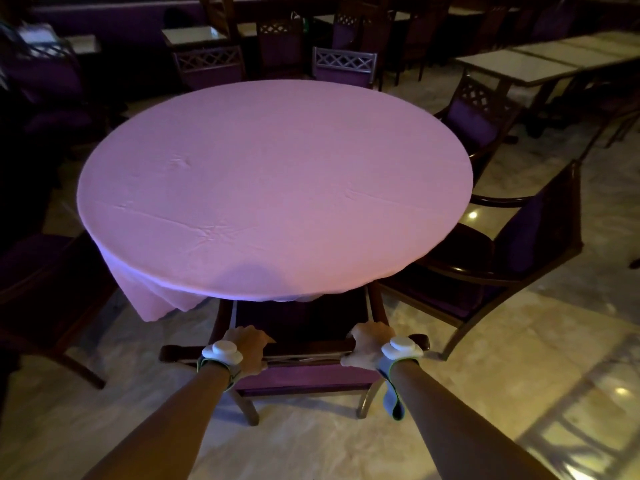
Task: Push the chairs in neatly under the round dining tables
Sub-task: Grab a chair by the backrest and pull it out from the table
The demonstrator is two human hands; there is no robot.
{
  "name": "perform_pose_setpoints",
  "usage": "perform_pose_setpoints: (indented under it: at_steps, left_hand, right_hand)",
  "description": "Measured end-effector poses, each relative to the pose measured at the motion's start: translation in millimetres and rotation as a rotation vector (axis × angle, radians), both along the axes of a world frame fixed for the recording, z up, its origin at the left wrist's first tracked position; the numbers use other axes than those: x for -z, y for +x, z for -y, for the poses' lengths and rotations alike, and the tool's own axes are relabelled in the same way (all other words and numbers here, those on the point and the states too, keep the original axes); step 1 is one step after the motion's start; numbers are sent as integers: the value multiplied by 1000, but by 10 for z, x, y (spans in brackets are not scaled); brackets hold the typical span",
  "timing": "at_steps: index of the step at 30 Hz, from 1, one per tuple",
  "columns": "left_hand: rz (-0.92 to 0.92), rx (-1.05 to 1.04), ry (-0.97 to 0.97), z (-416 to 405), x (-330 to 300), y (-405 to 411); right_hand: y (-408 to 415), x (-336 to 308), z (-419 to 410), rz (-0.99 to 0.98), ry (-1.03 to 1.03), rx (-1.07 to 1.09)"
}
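1. The round bench [273,181], covered by a pink cloth [152,299], fills the middle of the view. It probably stands on a central base that is hidden here. A hard shove could drive the chair's legs or seat into that base and jolt the bench off its spot.

2. The chair [294,348] in hand is just in front of the person. Its seat is already partly under the near rim and its top rail sits short of the edge. If one arm pushes harder than the other, it would likely slew and end up crooked, which spoils the neat look.

3. The armchair [512,244] to the right stands angled and pulled out, close beside the gripped chair. A skewed push could knock the two frames together. Another armchair [481,116] beyond it also looks unsquared, and a dark chair [45,271] to the left is hard to read in the gloom.

4. The cloth hangs low in a loose fold at the near left, just beside the chair's left post. The rail or armrest could snag that fold and drag the cloth askew.

5. The floor [519,375] is polished and glossy. Legs may slide faster than meant, or scrape.

6. The left hand [247,349] and the right hand [369,346] each wrap over the top rail, fingers curled round it. With the rail nearing the rim, fingers could get pinched against the bench edge.
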State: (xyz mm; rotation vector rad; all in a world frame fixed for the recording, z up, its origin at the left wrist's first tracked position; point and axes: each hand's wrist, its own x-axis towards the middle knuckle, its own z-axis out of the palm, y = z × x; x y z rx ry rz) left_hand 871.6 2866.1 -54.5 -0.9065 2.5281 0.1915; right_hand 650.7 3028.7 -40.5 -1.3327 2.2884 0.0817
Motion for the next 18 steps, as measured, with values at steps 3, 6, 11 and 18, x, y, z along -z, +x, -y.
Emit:
perform_pose_setpoints:
  at_steps: [3, 6, 11, 18]
  left_hand:
    - [-14, -21, 16, 14, 3, -21]
    - [-3, -1, -19, 40, -21, -47]
    - [-2, -48, -10, 1, -33, -55]
    - [-1, -136, -5, -229, -24, 57]
  right_hand:
    - [-5, 4, 52, -33, -25, -6]
    - [-21, 20, 111, -53, -32, -5]
    - [9, 72, 173, -66, -13, 34]
    - [119, 44, 16, 96, 45, 104]
